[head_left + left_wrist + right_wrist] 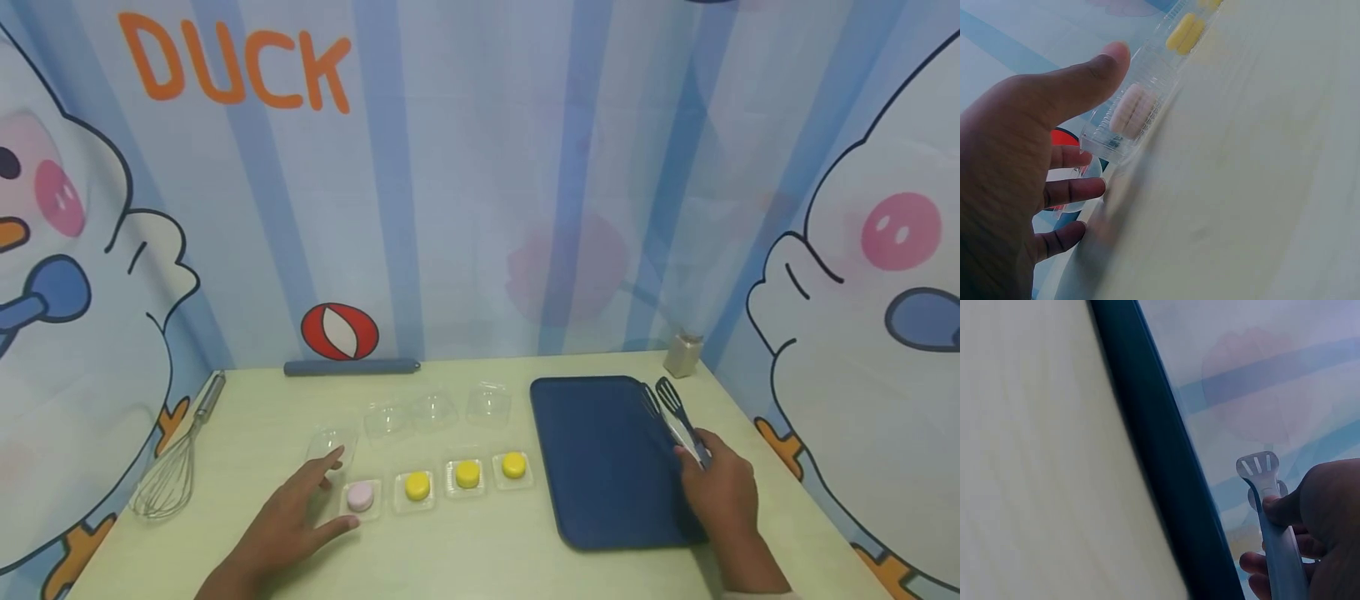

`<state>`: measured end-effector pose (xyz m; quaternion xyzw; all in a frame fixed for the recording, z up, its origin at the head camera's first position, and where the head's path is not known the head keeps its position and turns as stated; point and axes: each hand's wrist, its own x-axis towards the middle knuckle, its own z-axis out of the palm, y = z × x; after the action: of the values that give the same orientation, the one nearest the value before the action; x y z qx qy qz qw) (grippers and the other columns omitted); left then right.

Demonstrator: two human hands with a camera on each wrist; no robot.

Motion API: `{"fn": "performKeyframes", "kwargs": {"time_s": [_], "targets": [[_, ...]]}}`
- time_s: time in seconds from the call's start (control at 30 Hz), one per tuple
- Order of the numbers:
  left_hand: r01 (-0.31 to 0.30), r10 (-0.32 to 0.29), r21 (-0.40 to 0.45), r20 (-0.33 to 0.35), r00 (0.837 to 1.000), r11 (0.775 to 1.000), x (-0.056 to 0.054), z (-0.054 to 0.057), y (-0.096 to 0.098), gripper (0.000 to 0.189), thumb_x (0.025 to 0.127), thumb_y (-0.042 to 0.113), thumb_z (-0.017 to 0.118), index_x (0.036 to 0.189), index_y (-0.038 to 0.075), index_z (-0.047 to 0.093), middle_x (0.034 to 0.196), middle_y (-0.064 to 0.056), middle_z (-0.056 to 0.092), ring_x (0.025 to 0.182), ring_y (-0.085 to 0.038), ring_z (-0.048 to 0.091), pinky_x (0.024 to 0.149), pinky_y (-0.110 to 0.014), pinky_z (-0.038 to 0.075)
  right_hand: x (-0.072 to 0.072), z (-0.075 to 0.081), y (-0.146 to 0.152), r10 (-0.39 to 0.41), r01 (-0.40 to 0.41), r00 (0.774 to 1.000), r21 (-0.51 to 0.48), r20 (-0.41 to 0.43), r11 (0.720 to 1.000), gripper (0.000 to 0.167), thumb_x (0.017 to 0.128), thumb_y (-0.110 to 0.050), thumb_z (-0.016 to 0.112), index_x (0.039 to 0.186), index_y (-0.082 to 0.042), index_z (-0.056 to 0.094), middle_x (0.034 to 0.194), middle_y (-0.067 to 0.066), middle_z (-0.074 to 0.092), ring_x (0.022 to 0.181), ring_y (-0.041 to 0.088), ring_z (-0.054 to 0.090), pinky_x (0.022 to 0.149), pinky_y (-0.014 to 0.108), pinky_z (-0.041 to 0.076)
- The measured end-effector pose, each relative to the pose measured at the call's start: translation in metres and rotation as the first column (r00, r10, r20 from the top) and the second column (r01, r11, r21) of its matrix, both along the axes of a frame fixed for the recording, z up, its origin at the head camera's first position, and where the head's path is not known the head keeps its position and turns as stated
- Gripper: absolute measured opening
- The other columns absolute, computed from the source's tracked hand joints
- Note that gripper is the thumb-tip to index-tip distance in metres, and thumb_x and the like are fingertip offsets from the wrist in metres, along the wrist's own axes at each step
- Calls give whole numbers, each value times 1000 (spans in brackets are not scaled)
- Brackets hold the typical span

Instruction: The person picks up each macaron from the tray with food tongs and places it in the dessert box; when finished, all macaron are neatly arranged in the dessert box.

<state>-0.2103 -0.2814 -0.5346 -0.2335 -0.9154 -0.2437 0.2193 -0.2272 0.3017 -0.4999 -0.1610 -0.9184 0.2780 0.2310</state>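
Note:
My right hand (pixel 723 492) holds slotted tongs (pixel 673 402) over the right edge of a dark blue tray (pixel 600 467). In the right wrist view, the thumb and fingers wrap around the tongs' arm (pixel 1284 559), slotted head pointing away. My left hand (pixel 288 521) is spread loosely with nothing in it, just left of a pink macaron (pixel 360 497) in a small clear plastic base. Its thumb reaches close to that base, and its fingers overlap a clear lid (pixel 330 446) in the head view. Three yellow macarons (pixel 467 474) sit in clear bases in a row rightward.
More clear plastic lids (pixel 433 407) lie behind the macarons. A whisk (pixel 176 467) rests at the table's left side. Against the back curtain lies a grey-blue rod (pixel 352 367). A small shaker-like container (pixel 683 356) stands at the back right corner.

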Motion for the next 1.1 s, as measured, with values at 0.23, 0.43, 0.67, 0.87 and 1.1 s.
{"fn": "performKeyframes", "kwargs": {"time_s": [0.23,0.43,0.67,0.87,1.1], "targets": [[4,-4,8,3,1000,1000,0,0,0,98,78,40,99,159,8,52,130,0,73,99,-10,67,87,-41,58,-3,-8,15,-58,58,998,-15,-17,998,41,100,-16,76,133,6,67,118,37,74,105,60,71,79,70,54],[-5,5,6,25,1000,1000,2,2,1,98,80,42,98,160,9,52,130,1,73,101,-10,67,88,-42,59,-7,-14,28,-81,83,995,-42,49,996,39,100,-17,75,131,6,67,119,36,74,104,59,71,78,68,54],[-28,29,-4,71,997,1000,1,2,1,97,83,46,95,161,10,51,130,1,73,103,-11,68,90,-44,60,-9,-14,32,-84,94,991,-85,105,992,37,99,-17,74,126,8,69,113,35,75,93,51,72,67,54,54],[-39,40,-5,100,994,999,2,2,1,96,85,48,93,162,11,50,131,1,73,105,-11,69,93,-47,60,-10,-17,34,-84,94,990,-85,115,992,35,96,-15,77,121,9,71,107,33,76,86,45,72,60,43,50],[-26,26,-1,82,996,1000,1,1,1,97,84,47,94,162,11,49,131,1,72,104,-11,68,92,-45,60,-11,-18,36,-72,82,989,-76,132,994,37,95,-16,77,122,9,70,109,33,75,87,45,71,62,43,50]]}}
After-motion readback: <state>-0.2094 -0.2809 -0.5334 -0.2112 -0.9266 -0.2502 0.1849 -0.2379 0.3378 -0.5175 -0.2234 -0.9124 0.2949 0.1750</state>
